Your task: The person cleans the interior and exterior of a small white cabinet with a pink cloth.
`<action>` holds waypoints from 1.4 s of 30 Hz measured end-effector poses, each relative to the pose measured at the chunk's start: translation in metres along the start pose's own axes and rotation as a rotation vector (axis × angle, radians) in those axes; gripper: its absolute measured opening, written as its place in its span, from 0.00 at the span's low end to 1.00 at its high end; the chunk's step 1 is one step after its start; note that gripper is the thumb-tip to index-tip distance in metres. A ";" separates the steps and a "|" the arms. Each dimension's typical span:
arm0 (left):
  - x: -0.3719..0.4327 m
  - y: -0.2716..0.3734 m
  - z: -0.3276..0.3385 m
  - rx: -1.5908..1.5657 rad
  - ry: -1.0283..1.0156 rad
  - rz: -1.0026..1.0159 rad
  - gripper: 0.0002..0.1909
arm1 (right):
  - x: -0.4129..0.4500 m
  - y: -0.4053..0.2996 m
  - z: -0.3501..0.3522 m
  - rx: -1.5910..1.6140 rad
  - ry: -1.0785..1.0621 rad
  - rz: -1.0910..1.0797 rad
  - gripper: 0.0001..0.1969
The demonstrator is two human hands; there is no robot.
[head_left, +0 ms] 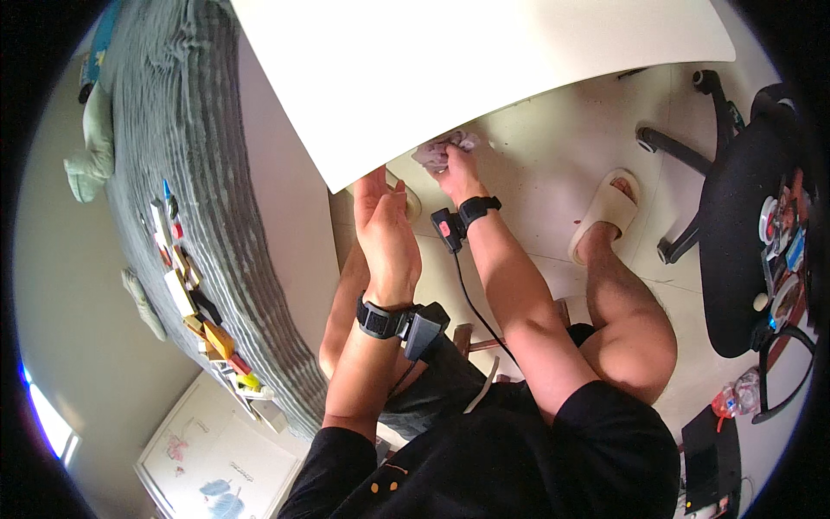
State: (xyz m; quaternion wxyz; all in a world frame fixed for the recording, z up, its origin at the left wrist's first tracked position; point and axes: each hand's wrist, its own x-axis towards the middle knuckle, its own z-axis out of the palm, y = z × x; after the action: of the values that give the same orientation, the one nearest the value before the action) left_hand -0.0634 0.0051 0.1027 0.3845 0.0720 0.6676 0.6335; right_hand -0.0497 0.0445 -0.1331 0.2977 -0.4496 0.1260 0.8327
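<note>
A white tabletop (493,58) spreads before me, its near corner pointing toward my body. My left hand (388,240) is at that corner, thumb apart from the fingers; the fingertips pass beneath the edge and are hidden. Nothing shows in its palm. A crumpled pale cloth or tissue (447,148) is bunched in my right hand (460,172), just below the table's front edge. Behind the left hand, a pale round table foot or post (412,202) is partly visible. Both wrists wear black straps with small dark boxes, and a cable runs from the right one.
Left, a bed with a grey ribbed cover (207,162) carries a row of small toys and blocks (188,295). Right stands a black swivel chair (729,259) with assorted items on it. A wooden stool (463,337) is under me, and a plastic bag (739,396) lies lower right.
</note>
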 end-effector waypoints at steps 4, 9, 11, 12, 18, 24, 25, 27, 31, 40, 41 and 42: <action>-0.001 -0.008 0.013 -0.016 0.064 -0.055 0.27 | 0.003 -0.008 0.001 0.046 -0.064 -0.030 0.10; 0.002 -0.008 0.048 0.026 -0.010 -0.166 0.28 | 0.082 -0.070 -0.052 0.225 0.062 -0.179 0.13; 0.004 -0.007 0.044 -0.002 0.012 -0.169 0.29 | 0.081 -0.100 -0.055 0.203 0.118 -0.355 0.13; 0.003 -0.006 0.030 -0.032 0.068 -0.170 0.30 | 0.050 -0.113 -0.031 0.154 0.103 -0.468 0.15; 0.006 -0.015 0.033 -0.078 -0.034 -0.240 0.40 | 0.028 -0.245 -0.033 0.045 0.267 -0.754 0.27; -0.001 -0.008 0.045 -0.058 -0.008 -0.247 0.39 | 0.055 -0.229 -0.042 -0.311 0.308 -1.031 0.30; 0.000 -0.008 0.047 -0.059 -0.027 -0.257 0.40 | 0.066 -0.220 -0.051 -0.442 0.411 -1.023 0.31; 0.000 -0.011 0.048 -0.074 0.000 -0.266 0.39 | 0.082 -0.188 -0.066 -0.622 0.445 -1.043 0.30; 0.004 -0.019 0.039 -0.158 0.069 -0.312 0.34 | 0.080 -0.096 -0.063 -0.598 0.258 -0.833 0.22; 0.004 -0.026 0.027 -0.266 0.062 -0.304 0.31 | 0.016 0.016 -0.003 -0.293 0.027 -0.141 0.17; 0.003 -0.026 0.026 -0.263 0.062 -0.302 0.31 | 0.017 0.017 0.002 -0.214 0.061 -0.044 0.17; 0.002 -0.024 0.027 -0.264 0.064 -0.309 0.30 | 0.017 0.017 0.005 -0.136 0.096 0.053 0.17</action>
State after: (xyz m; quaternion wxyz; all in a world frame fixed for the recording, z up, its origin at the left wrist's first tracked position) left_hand -0.0391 0.0232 0.0825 0.4619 -0.1024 0.5935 0.6510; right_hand -0.0702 0.0401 -0.1455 0.2379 -0.5046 0.0949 0.8245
